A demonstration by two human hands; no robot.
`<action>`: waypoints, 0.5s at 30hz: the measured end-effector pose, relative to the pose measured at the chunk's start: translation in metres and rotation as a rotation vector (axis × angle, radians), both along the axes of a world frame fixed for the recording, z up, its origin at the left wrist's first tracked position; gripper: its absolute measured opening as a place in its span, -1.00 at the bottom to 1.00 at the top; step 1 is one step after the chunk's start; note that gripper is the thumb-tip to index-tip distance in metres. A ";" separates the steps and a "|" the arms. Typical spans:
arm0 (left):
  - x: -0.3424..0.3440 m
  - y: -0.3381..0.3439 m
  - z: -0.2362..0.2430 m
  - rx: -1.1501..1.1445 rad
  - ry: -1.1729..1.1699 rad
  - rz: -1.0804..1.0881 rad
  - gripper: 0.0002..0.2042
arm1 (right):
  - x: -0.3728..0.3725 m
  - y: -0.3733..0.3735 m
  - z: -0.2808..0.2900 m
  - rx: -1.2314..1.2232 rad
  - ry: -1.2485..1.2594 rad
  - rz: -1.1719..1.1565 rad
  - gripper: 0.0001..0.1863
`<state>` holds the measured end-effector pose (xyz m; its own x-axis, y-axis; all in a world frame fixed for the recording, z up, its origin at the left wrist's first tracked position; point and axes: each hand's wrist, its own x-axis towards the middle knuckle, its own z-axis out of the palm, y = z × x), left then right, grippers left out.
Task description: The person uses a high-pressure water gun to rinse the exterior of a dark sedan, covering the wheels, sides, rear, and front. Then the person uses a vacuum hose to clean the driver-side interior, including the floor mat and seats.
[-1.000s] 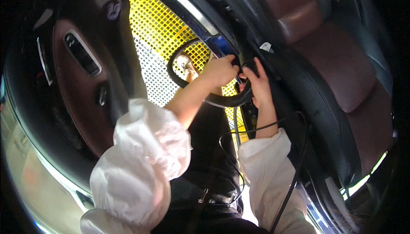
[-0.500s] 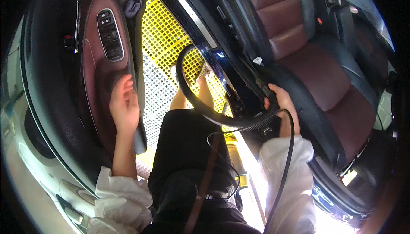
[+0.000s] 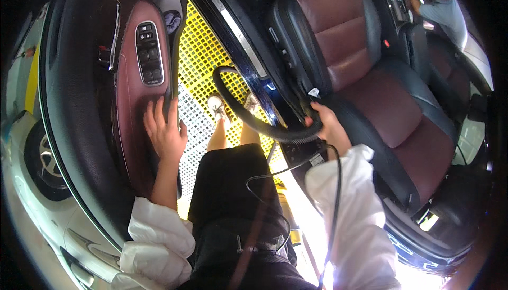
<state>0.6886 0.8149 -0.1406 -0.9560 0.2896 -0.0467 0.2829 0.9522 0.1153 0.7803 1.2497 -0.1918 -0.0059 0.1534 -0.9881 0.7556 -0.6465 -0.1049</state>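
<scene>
My right hand (image 3: 329, 127) is closed around a black ribbed hose (image 3: 254, 123) beside the driver-side seat base. From my grip the hose curves left and up in a loop over the door sill; a dark slim end piece (image 3: 306, 95) runs upward along the seat's side. A thin black cable (image 3: 337, 200) hangs down past my right forearm. My left hand (image 3: 168, 134), fingers spread and holding nothing, rests against the maroon armrest (image 3: 132, 99) of the open car door, below its window-switch panel (image 3: 150, 54).
A maroon and black leather seat (image 3: 365, 83) fills the right. Between door and dark door sill (image 3: 238, 30) lies yellow and white floor grating (image 3: 203, 41), where my feet stand. Another person (image 3: 442, 12) is at the far side of the car. A silver car (image 3: 32, 184) stands at left.
My left hand has spread its fingers and come against the armrest. My right hand has shifted slightly left with the hose. The view has shifted, showing more of the other person.
</scene>
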 end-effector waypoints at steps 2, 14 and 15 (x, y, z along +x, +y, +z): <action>0.000 0.001 -0.001 -0.017 -0.009 0.019 -0.38 | 0.014 0.007 0.058 -0.039 -0.054 0.018 -0.75; -0.007 0.014 -0.003 -0.010 -0.015 0.005 -0.43 | -0.022 -0.057 -0.057 0.297 -0.008 -0.038 -0.74; -0.011 0.015 0.001 -0.007 0.000 0.002 -0.43 | -0.035 -0.082 -0.067 0.427 0.030 -0.039 -0.64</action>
<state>0.6775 0.8298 -0.1400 -0.9565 0.2876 -0.0490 0.2811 0.9535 0.1084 0.7452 1.1680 -0.2589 -0.0197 0.5494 -0.8353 0.7240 -0.5683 -0.3909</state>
